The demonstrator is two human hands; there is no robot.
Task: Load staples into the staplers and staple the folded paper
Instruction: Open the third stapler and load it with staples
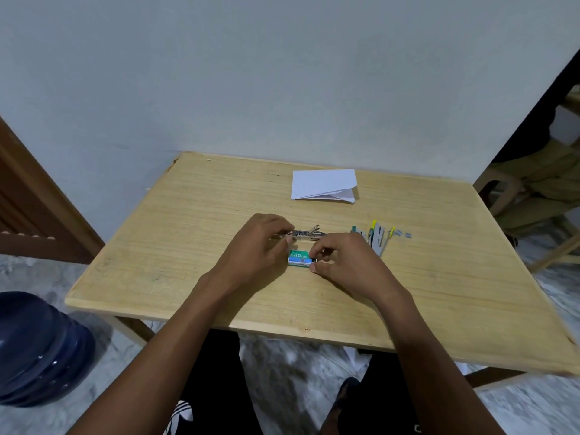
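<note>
A small green staple box [299, 258] lies on the wooden table [188, 246] near its middle. My right hand [342, 262] pinches the box's right end with thumb and fingers. My left hand [255, 246] rests just left of the box, and its fingertips hold the left end of an opened metal stapler [306, 234] lying behind the box. The folded white paper [324, 185] sits at the far side of the table. More staplers and parts in grey, green and yellow [378, 237] lie in a cluster to the right.
Two small loose staple strips [403, 233] lie right of the stapler cluster. A blue water jug [37, 350] stands on the floor at the left. A chair with a seated person [539, 183] is at the right. A wall runs behind the table.
</note>
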